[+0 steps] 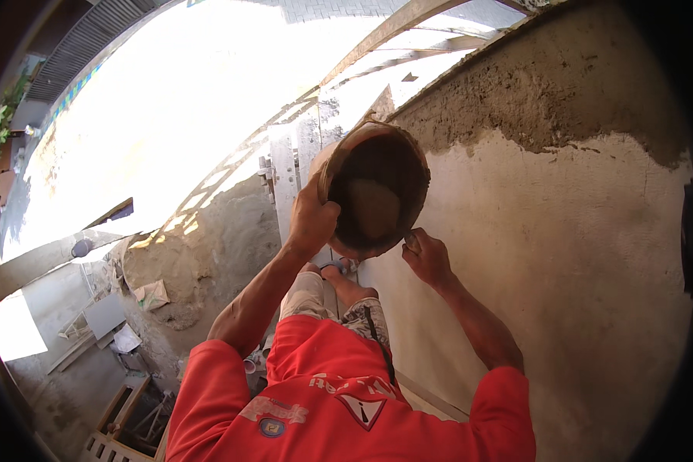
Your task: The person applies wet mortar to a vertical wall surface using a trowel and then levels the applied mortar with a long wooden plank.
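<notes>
A mortar-stained bucket (420, 165) is held up in front of me, tilted so that its dark inside faces me. A lighter grey-brown patch (373, 208) shows at its bottom. My left hand (313, 219) is closed on the bucket's left rim. My right hand (429, 260) is closed at the lower right rim, around a small, short-ended thing that I cannot make out. Wet brown mortar (508, 92) covers the upper part of the wall at right, with a ragged lower edge above the paler wall surface (539, 231).
My feet stand on a narrow support (335, 266) below the bucket. Left of it lies rough grey ground (208, 254) with a torn sack (152, 296). Wooden frames (123, 408) stand at lower left. Curved beams (393, 35) cross the bright upper area.
</notes>
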The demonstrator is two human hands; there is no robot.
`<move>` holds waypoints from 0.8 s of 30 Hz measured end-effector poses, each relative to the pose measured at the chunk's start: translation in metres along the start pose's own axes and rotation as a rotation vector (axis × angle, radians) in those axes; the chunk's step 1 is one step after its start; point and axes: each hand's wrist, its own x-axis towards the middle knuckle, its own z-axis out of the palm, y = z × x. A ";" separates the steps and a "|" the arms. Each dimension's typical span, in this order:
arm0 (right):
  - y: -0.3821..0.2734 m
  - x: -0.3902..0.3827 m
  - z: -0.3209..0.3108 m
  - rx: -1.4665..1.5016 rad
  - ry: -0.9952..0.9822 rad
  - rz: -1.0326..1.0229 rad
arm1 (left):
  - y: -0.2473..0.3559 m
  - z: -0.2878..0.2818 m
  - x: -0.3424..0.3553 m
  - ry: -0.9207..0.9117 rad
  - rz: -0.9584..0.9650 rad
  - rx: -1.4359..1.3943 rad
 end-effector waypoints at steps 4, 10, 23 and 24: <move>-0.013 0.015 -0.006 -0.010 -0.023 0.069 | -0.027 -0.009 0.007 0.059 0.020 -0.042; -0.058 0.045 -0.043 -0.005 -0.079 0.069 | -0.077 -0.039 0.025 0.148 -0.062 -0.181; -0.015 0.091 -0.100 0.585 -0.250 0.505 | -0.212 -0.090 0.050 0.374 -0.145 -0.097; 0.005 0.084 -0.128 0.324 0.002 0.511 | -0.220 -0.093 0.048 0.368 -0.163 -0.056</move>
